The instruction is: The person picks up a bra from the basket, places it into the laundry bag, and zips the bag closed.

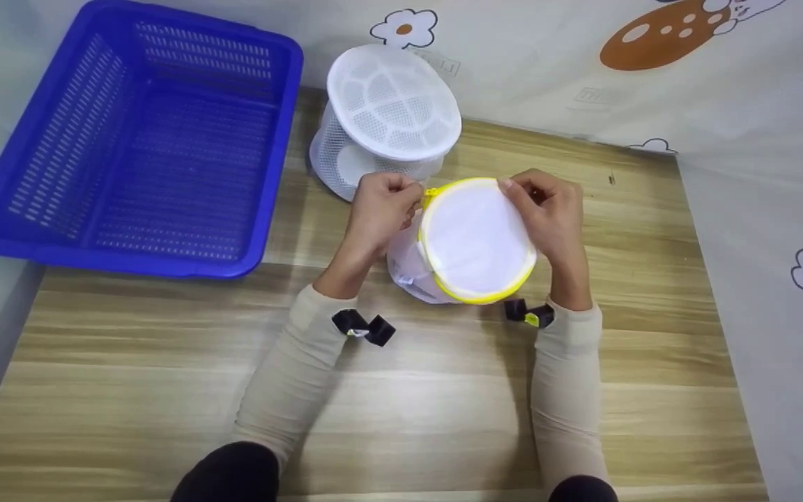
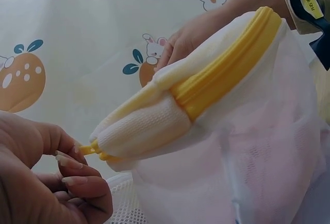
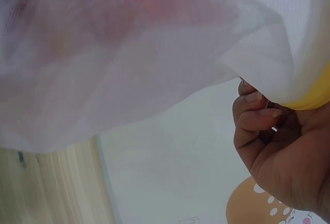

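A white mesh laundry bag, cylindrical with a round lid edged by a yellow zipper, stands on the table between both hands. My left hand pinches the small yellow zipper pull at the lid's far left edge. On the other side, my right hand grips the lid's rim, thumb on top and fingers curled beneath. Something pinkish shows blurred through the mesh wall in the right wrist view.
A blue plastic basket with slotted walls stands at the back left. Beside it, behind the bag, is another white mesh bag with its lid tilted. A patterned cloth covers the wall behind the wooden table.
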`<state>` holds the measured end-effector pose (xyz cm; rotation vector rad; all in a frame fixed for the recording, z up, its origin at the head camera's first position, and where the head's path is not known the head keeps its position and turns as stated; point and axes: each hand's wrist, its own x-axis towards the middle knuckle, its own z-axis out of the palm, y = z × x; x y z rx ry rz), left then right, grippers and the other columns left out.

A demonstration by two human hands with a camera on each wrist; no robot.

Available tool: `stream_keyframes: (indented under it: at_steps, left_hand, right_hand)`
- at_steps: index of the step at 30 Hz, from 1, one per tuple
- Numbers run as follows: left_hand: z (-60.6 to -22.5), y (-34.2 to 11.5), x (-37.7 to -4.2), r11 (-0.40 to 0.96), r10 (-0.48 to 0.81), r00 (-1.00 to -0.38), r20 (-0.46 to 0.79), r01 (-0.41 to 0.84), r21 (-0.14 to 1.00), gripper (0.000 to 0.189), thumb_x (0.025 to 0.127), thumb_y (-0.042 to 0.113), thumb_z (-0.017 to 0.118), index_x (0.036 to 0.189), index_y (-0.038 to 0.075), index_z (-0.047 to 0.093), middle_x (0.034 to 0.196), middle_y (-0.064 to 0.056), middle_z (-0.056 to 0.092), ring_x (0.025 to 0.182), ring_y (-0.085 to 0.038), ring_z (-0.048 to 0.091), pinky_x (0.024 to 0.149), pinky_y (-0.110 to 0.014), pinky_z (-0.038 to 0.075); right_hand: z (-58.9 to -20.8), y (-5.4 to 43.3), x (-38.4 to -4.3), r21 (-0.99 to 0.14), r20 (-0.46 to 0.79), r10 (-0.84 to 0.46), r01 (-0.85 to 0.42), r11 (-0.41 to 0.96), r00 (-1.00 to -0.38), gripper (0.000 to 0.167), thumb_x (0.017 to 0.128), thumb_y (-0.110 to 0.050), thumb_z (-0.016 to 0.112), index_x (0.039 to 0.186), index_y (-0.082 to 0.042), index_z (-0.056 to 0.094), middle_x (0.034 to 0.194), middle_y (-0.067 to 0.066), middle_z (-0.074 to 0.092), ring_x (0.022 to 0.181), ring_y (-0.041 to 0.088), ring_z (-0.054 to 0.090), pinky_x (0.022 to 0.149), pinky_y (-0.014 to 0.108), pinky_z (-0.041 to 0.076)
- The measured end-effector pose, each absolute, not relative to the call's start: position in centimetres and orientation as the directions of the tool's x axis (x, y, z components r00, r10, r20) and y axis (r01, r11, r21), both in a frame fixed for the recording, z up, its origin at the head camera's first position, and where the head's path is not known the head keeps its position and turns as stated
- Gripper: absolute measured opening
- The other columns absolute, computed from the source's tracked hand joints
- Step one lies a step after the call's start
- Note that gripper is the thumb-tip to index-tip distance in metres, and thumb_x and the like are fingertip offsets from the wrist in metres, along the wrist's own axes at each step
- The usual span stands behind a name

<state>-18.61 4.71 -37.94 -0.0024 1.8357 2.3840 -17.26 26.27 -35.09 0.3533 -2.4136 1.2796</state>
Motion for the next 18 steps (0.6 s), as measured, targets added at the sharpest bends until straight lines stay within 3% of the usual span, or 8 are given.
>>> stream_keyframes:
  at_steps: [18]
  left_hand:
    - [-37.85, 4.84, -18.56, -0.286, 0.107, -0.989, -0.102, -0.129, 0.949, 0.024, 0.082, -0.010, 0.051, 0.061, 0.001, 0.054, 0.051, -0.001, 0.042, 0.042, -0.007, 0.035, 0.039, -0.017, 0.028]
  right_hand:
    - [-34.98, 26.35, -17.30, -0.754, 0.461, 0.008, -0.387, 0.530, -0.887, 0.011, 0.085, 0.002, 0.066, 0.076, 0.008, 0.070, 0.063, 0.014, 0.060, 0.052, 0.006, 0.045, 0.046, 0.017, 0.036]
